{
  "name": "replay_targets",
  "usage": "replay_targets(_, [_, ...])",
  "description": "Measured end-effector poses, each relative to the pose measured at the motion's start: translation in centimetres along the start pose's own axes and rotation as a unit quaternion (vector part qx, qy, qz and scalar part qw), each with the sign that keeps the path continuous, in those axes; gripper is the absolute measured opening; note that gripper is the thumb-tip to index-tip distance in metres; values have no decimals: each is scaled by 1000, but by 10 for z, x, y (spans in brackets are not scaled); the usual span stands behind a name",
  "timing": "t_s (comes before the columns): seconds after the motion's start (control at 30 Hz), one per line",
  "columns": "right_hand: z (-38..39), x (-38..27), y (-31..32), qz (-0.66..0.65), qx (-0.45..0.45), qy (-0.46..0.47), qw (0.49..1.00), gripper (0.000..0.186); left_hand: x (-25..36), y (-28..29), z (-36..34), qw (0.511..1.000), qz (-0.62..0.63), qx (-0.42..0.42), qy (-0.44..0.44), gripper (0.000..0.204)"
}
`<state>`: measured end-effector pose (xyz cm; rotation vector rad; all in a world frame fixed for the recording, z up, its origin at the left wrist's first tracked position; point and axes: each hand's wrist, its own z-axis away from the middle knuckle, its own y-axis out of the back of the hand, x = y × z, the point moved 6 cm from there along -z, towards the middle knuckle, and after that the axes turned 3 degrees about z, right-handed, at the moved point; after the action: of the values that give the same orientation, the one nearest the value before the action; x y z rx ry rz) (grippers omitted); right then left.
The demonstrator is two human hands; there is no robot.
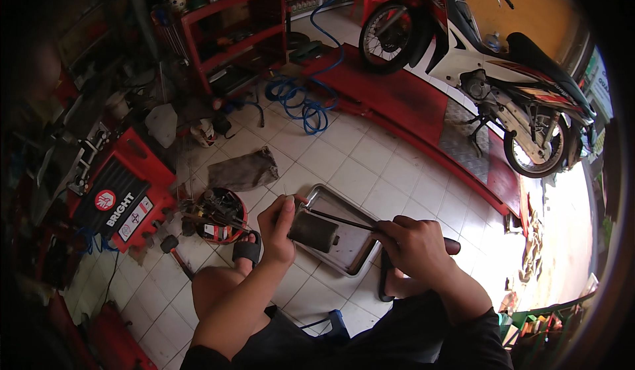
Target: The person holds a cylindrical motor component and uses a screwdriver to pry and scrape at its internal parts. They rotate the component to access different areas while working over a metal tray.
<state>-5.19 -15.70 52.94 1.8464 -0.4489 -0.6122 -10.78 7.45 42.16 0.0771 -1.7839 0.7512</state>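
My left hand (276,223) grips a dark cylindrical metal part (313,230) and holds it over a shallow metal tray (354,251) on the tiled floor. My right hand (411,243) is closed on a long thin tool (340,220), a screwdriver by its look, whose tip reaches the top of the cylinder near my left thumb. The tool's dark handle end (451,245) sticks out past my right hand. My knees and a sandalled foot (247,248) frame the tray.
A round red tub of tools (217,215) and a red toolbox (124,201) lie to the left. A grey rag (243,170) and a coiled blue hose (305,109) lie further out. A motorbike (489,66) stands on a red ramp (410,105); red shelves (231,33) at back.
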Motion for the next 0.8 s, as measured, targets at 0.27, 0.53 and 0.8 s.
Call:
replay_targets(0.27, [-1, 3, 9, 3, -18, -6, 1000, 13, 3, -6, -1, 999, 31, 9, -9, 36])
replay_targets(0.53, [1, 1, 7, 9, 5, 4, 1000, 15, -4, 0, -1, 1000, 1, 2, -9, 38])
replay_targets(0.8, [2, 1, 3, 21, 4, -5, 1000, 19, 0, -3, -4, 995, -71, -21, -61, 41])
